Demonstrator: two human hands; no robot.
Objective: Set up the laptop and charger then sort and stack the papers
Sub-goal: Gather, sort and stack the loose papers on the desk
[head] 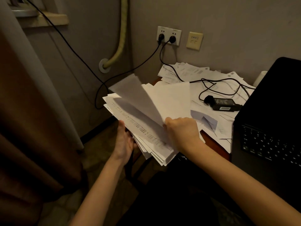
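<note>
Your left hand (124, 141) holds the stack of papers (151, 144) from below, fingers curled under it. Your right hand (180, 129) pinches one lifted sheet (138, 97).

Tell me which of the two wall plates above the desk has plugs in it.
The white double socket, the left of the two, with two black plugs in it. The cream plate to its right has nothing plugged in.

Tabletop (213, 145), reddish-brown, near edge bare. Loose papers (210, 77) cover it to the far edge; charger brick (224, 104) with coiled cable (228, 86) on the papers; open laptop (267, 141) at the right edge.
</note>
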